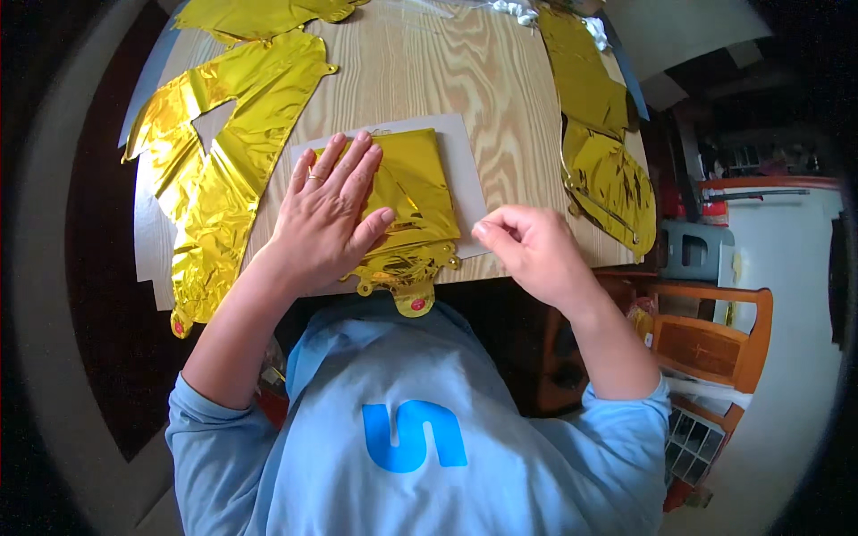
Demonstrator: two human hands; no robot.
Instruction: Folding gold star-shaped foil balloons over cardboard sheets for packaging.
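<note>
A gold foil balloon (413, 179), folded into a flat block, lies on a light grey card (463, 165) at the table's near edge. Its crinkled tail, with small tabs and a red dot, hangs toward me over the edge. My left hand (326, 210) rests flat on the foil's left part, fingers stretched out and hiding some of it. Just off the card's lower right corner, my right hand (538, 250) is closed, thumb against the curled fingers. Whatever it may pinch is too small to make out.
Another flat gold foil balloon (223, 152) spreads along the left of the wooden table (402, 67), with more foil (259, 16) at the far left. Gold foil (590, 89) also lies down the right side. Beyond stand a wooden chair (755, 335) and a grey stool (719, 237).
</note>
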